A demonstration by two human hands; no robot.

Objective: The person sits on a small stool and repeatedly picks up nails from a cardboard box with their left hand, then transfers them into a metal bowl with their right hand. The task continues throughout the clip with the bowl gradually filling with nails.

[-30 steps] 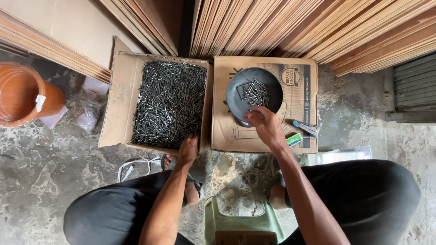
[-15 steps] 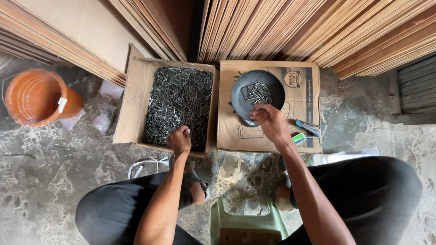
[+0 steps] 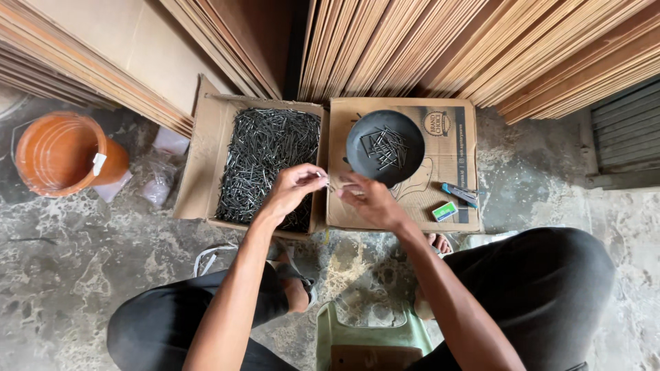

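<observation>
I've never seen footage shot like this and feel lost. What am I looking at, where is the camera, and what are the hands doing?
The camera sits on a person's head and looks straight down, so you see their own arms, knees and the floor. No machine is involved, only two bare hands. The left hand and right hand meet above the gap between two cardboard boxes, fingertips pinched around what look like a few thin nails; exactly how many is too small to tell. The open box on the left is full of dark nails. The closed box on the right carries a dark round pan with a few nails in it, plus a utility knife and a small green packet. An orange bucket stands at far left, and wooden boards lean behind.
</observation>
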